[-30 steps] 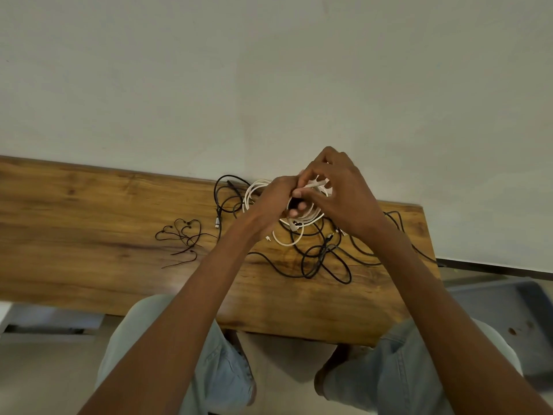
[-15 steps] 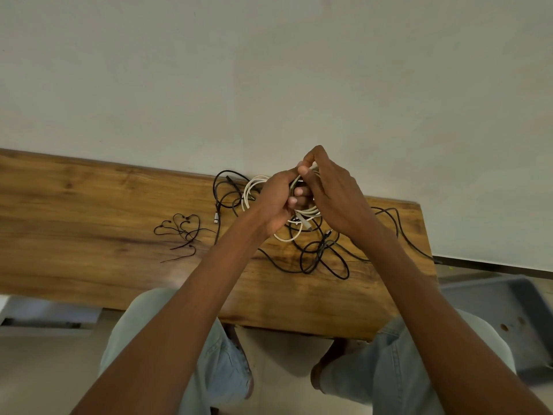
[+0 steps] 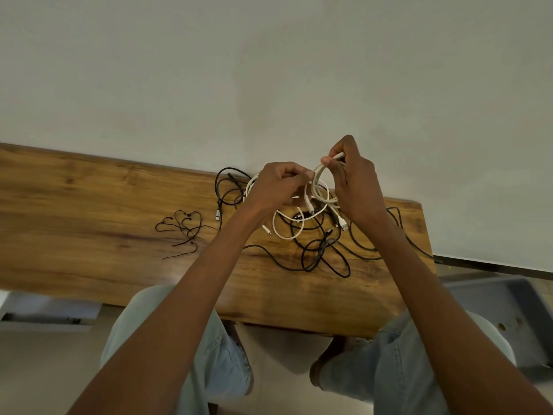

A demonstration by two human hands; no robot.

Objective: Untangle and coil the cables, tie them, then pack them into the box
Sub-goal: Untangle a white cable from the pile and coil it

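Left hand: raised above the desk, fingers curled, pinching a strand of the white cable at its fingertips.
Right hand: raised beside it, thumb and forefinger pinching the same white cable at the top of a loop, remaining fingers curled behind the strand.
White cable: partly lifted, loop held between both hands, lower turns and plug ends hanging into the heap below.
Black cables: loose tangle on the desk under and to the right of both hands, one run trailing toward the desk's right end; apparently interlaced with the white cable.
Thin black ties: small cluster on the desk, well apart to the left, untouched.
Grey box: low at right, beside the desk; contents not discernible.
Stage, judged: untangling, first cable; nothing coiled, tied or packed.
Risks, judged: pulling upward while strands cross likely to tighten a knot; dangling plug liable to snag a black loop and drag the heap; pinch slip likely to drop the loop back.
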